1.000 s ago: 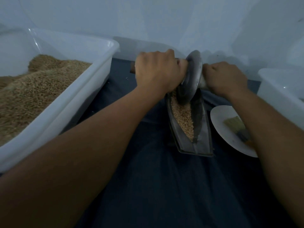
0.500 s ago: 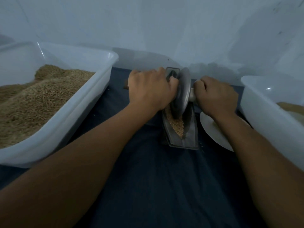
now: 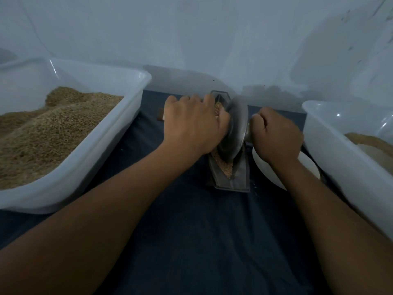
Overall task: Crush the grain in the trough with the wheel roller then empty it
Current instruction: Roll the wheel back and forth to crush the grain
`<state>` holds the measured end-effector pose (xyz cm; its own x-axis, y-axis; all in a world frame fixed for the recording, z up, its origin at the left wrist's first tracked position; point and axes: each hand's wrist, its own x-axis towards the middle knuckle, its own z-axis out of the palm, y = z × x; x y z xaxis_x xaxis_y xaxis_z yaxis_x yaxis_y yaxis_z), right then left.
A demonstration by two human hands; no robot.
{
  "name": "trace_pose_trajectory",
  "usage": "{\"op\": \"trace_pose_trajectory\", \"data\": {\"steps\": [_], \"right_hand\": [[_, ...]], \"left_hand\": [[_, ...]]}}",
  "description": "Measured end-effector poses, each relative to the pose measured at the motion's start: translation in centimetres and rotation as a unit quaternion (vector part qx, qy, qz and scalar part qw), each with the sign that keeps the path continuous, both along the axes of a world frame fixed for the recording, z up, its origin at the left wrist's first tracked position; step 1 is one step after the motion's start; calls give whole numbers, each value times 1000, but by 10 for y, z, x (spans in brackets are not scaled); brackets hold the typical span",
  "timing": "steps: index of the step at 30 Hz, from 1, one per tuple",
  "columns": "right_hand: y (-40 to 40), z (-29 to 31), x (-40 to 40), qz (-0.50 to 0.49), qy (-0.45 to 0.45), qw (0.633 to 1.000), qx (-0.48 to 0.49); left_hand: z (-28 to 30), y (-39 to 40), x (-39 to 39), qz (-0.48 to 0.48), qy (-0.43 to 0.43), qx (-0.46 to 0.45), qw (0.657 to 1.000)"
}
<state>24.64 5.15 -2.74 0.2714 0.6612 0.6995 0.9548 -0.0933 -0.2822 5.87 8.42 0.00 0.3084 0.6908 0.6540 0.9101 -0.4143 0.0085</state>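
Observation:
A narrow dark metal trough [image 3: 240, 184] lies lengthwise on the dark cloth at centre, with tan grain [image 3: 225, 168] in its groove. A grey metal wheel roller [image 3: 235, 129] stands on edge in the trough over the grain. My left hand [image 3: 191, 126] grips the roller's left handle, whose brown end [image 3: 160, 117] sticks out past my knuckles. My right hand [image 3: 275, 136] grips the right handle, which is hidden in my fist. More grain shows at the trough's far end.
A large white tub [image 3: 119, 128] heaped with brown grain stands at the left. Another white tub [image 3: 331, 141] holding paler material stands at the right. A white plate [image 3: 268, 169] lies beside the trough under my right wrist. A pale wall rises close behind.
The wheel has rolled back and forth along the trough and now stands near its middle. My view has pulled back and shifted, bringing more of the right tub into sight.

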Motion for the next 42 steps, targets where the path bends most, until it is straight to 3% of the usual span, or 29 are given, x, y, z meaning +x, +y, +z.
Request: {"op": "trace_pose_trajectory", "data": {"steps": [22, 33, 42], "right_hand": [[-20, 13, -18, 25, -57, 994, 93], [-18, 8, -8, -20, -59, 998, -5], [-16, 14, -9, -5, -60, 998, 29]], "left_hand": [[-3, -17, -21, -16, 10, -72, 997], [1, -16, -22, -35, 48, -8, 998], [0, -20, -25, -35, 26, 46, 998]]}}
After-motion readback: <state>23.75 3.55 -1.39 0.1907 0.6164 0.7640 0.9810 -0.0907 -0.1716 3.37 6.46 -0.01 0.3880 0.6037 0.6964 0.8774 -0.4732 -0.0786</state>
